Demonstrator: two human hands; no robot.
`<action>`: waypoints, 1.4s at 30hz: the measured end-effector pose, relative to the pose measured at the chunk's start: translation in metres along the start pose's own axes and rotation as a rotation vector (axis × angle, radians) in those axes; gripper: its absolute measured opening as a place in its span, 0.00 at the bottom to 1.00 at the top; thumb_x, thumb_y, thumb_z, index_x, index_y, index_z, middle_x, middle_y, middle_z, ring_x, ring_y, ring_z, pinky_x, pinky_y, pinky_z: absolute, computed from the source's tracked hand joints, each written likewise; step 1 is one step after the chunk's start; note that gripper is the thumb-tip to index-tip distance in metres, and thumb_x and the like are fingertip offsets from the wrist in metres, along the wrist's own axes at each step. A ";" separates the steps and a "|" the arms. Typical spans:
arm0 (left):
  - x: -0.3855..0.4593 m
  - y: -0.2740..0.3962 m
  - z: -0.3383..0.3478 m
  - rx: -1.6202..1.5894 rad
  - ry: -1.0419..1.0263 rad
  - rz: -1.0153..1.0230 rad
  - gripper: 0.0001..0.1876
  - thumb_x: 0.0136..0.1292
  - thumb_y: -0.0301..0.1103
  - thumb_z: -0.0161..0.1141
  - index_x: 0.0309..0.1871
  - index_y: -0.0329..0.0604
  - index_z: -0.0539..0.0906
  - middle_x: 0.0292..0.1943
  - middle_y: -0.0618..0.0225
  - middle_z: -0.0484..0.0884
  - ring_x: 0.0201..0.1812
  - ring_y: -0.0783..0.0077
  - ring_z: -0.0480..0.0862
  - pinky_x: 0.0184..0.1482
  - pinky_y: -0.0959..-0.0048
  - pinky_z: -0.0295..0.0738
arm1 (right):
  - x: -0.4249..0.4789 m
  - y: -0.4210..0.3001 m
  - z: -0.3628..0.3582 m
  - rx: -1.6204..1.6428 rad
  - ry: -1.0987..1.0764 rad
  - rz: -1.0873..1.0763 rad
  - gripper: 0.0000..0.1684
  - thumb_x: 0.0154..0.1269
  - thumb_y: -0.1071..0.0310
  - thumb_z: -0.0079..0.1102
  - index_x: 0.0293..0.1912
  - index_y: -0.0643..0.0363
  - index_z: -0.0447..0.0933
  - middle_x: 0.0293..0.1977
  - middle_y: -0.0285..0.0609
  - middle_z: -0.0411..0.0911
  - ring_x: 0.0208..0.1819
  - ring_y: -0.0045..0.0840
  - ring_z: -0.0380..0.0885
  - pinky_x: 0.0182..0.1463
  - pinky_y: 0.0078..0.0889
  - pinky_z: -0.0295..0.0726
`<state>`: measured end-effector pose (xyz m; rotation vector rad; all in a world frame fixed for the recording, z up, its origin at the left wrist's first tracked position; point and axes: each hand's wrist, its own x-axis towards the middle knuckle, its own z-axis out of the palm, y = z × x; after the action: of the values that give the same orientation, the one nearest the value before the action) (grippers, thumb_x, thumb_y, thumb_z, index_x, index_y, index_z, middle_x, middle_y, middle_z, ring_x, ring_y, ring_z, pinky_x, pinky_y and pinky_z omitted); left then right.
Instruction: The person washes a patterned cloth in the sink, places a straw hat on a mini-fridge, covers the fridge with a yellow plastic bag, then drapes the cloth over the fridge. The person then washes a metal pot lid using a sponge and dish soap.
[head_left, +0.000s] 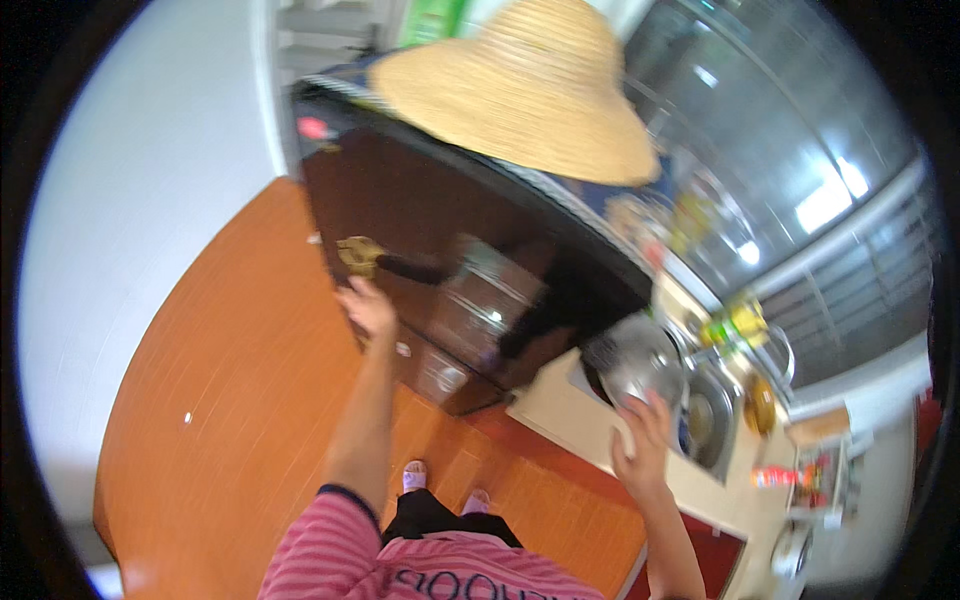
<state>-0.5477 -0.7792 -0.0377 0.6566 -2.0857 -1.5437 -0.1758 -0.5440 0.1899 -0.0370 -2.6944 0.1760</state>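
Observation:
A glossy dark refrigerator (420, 202) stands before me, its door reflecting the room. My left hand (370, 307) is at the left edge of that door, fingers apart, near a gold-coloured decoration (360, 253). Whether the fingertips press on the door is hard to tell. My right hand (643, 450) is raised over the beige counter (562, 401), thumb and fingers spread. Its fingertips overlap the lower rim of a shiny metal bowl or lid (649, 360); blur hides whether they touch. Neither hand appears to hold anything.
A wide-brimmed straw hat (525, 97) sits on top of the refrigerator. Right of the metal vessel is a sink (709, 420), with a yellow-green bottle (739, 326) behind it. A rack (817, 480) stands farther along the counter. Wood flooring (247, 390) meets a white wall (165, 150) at left.

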 end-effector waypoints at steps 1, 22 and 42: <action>-0.019 0.019 -0.001 -0.187 -0.001 0.165 0.27 0.70 0.42 0.44 0.62 0.26 0.61 0.63 0.43 0.61 0.65 0.52 0.61 0.66 0.62 0.56 | -0.010 0.008 0.002 -0.012 -0.006 0.047 0.17 0.51 0.73 0.59 0.44 0.59 0.75 0.52 0.43 0.70 0.61 0.42 0.61 0.63 0.49 0.58; -0.413 0.118 -0.003 -0.052 -1.359 0.680 0.22 0.54 0.22 0.59 0.54 0.42 0.72 0.55 0.61 0.70 0.46 0.68 0.78 0.40 0.73 0.77 | -0.177 0.230 0.084 0.535 0.112 0.475 0.04 0.54 0.71 0.61 0.31 0.60 0.78 0.29 0.45 0.78 0.37 0.39 0.75 0.44 0.38 0.73; -0.645 0.115 0.124 -0.093 -1.742 0.201 0.15 0.58 0.24 0.58 0.49 0.39 0.76 0.42 0.68 0.77 0.37 0.79 0.77 0.39 0.80 0.73 | -0.348 0.516 0.099 0.801 0.427 1.485 0.24 0.51 0.69 0.60 0.48 0.69 0.71 0.37 0.45 0.78 0.36 0.25 0.77 0.41 0.24 0.75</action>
<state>-0.1332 -0.2575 -0.0124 -1.4808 -2.7702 -2.3200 0.0955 -0.0625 -0.1140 -1.5464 -1.4837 1.3997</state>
